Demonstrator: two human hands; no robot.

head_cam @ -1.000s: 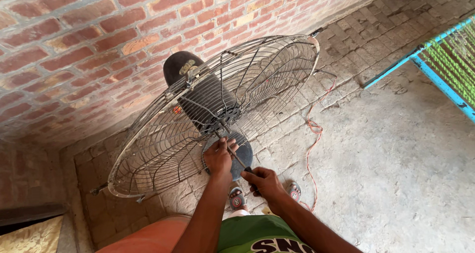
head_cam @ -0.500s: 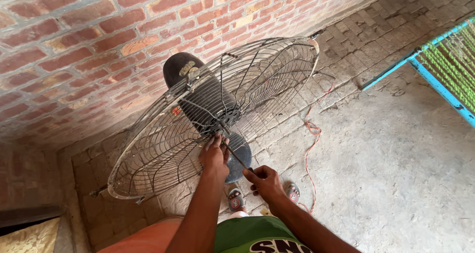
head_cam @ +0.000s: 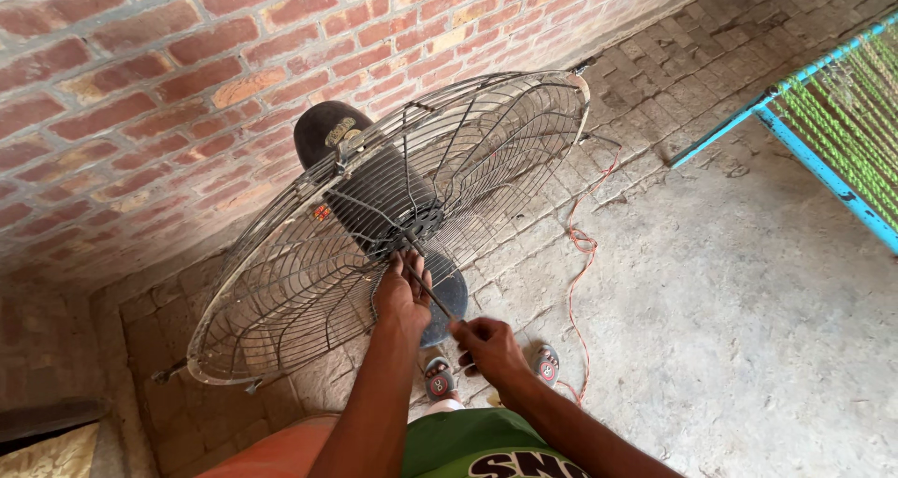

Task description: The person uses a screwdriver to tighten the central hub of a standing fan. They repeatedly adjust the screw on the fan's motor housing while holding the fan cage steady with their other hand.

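Observation:
A large pedestal fan stands tilted in front of me, its round wire guard (head_cam: 281,300) facing up-right and its black motor housing (head_cam: 374,183) behind it. My left hand (head_cam: 402,296) rests on the guard wires just below the hub, fingers curled around them. My right hand (head_cam: 488,347) is closed on a thin dark tool (head_cam: 432,296), whose tip reaches toward the hub next to my left fingers. The fan's dark round base (head_cam: 449,296) shows below my hands.
A red brick wall (head_cam: 187,57) rises behind the fan. An orange cord (head_cam: 582,253) trails over the brick and concrete floor. A blue-framed woven cot (head_cam: 832,123) stands at right. My sandalled feet (head_cam: 440,380) are below.
My left hand has shifted slightly up along the guard toward the hub. My right hand has stayed low, holding the tool. The view has tilted a little.

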